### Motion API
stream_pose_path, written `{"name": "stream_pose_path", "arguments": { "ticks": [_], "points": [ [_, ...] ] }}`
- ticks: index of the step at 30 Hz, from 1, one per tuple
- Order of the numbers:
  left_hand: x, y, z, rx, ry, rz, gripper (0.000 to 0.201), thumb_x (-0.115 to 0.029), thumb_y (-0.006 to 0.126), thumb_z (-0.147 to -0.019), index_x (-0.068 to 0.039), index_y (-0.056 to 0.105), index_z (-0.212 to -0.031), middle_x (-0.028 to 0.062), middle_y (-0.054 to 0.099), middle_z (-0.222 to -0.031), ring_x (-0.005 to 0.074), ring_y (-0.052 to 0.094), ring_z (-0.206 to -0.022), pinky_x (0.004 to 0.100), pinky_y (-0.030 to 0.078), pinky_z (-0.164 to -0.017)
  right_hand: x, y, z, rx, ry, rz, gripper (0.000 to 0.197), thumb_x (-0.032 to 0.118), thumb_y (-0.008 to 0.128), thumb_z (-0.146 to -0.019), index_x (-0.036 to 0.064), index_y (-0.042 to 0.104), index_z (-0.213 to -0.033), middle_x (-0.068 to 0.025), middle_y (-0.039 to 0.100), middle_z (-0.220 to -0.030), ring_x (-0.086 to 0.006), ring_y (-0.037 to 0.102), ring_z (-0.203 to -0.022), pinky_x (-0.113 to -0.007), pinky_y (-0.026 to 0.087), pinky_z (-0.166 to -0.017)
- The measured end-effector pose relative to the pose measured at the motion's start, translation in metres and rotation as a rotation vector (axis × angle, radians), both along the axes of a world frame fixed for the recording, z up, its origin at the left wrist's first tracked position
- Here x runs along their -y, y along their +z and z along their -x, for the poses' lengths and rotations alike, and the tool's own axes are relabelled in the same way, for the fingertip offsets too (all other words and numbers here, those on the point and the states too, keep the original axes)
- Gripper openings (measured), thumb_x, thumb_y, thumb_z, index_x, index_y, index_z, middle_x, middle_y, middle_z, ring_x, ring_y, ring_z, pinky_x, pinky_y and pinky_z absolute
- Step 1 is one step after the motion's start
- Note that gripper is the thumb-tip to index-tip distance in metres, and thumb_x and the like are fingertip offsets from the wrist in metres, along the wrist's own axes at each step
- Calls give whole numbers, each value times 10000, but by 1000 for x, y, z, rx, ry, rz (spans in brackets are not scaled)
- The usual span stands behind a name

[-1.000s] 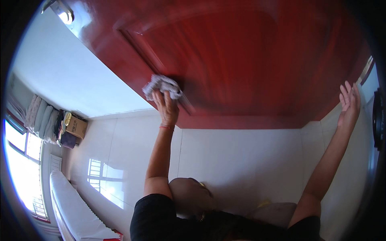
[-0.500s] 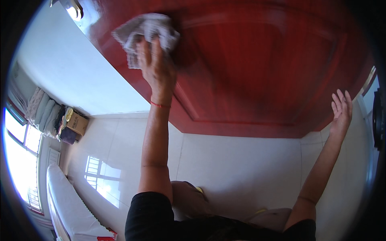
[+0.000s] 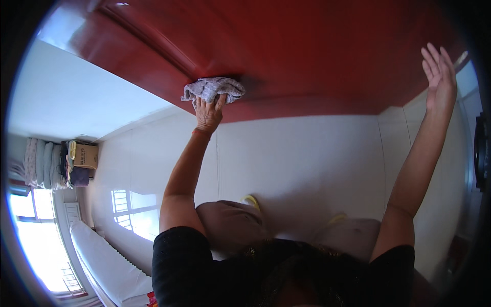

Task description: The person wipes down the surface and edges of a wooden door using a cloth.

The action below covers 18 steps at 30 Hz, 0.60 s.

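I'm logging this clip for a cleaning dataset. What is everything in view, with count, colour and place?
door: one, dark red, glossy, across the top
cloth: one, grey, crumpled, pressed against the door
floor: white glossy tiles, middle
cardboard box: one, brown, far left
folded bedding: stack, pale, beside the box
window: bright, lower left
left hand: on the cloth
right hand: open, fingers spread, at the door's right edge

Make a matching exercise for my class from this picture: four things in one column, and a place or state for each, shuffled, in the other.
1. left hand
2. right hand
3. grey cloth
4. cardboard box

A. open, fingers spread, near the door's edge
B. far left, beside folded bedding
C. pressing the cloth against the door
D. bunched up on the red door

Pairs: 1-C, 2-A, 3-D, 4-B
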<state>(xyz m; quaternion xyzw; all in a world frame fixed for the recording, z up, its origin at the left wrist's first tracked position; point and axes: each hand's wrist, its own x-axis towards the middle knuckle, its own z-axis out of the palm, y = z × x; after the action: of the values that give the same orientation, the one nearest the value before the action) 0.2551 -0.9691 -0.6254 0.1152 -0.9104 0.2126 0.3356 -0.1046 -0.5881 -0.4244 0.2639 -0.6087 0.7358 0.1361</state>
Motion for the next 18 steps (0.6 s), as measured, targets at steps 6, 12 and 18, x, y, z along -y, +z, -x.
{"name": "stream_pose_path", "arguments": {
  "ticks": [6,12,18],
  "points": [
    [28,-39,-17,372,-63,-41,374,-80,496,-779,-193,576,-1127,86,444,-1260,331,406,-1166,496,284,-1010,15,14,-2,41,38,22,478,189,461,-902,-100,353,-1267,-273,502,-1204,-332,535,-1104,-391,386,-973],
    [25,-51,-23,582,-131,-136,354,-105,506,-772,-163,569,-1116,41,469,-1235,240,405,-1196,414,269,-1053,36,6,-19,65,102,10,444,189,459,-908,-70,378,-1259,-252,524,-1186,-324,556,-1078,-385,410,-944],
    [25,-44,-25,537,-173,-149,346,-103,500,-808,-164,549,-1145,32,497,-1185,228,436,-1157,411,293,-1035,83,-10,-54,103,249,-58,431,271,498,-889,44,434,-1250,-167,543,-1179,-253,572,-1004,-339,440,-843]
  ]
}}
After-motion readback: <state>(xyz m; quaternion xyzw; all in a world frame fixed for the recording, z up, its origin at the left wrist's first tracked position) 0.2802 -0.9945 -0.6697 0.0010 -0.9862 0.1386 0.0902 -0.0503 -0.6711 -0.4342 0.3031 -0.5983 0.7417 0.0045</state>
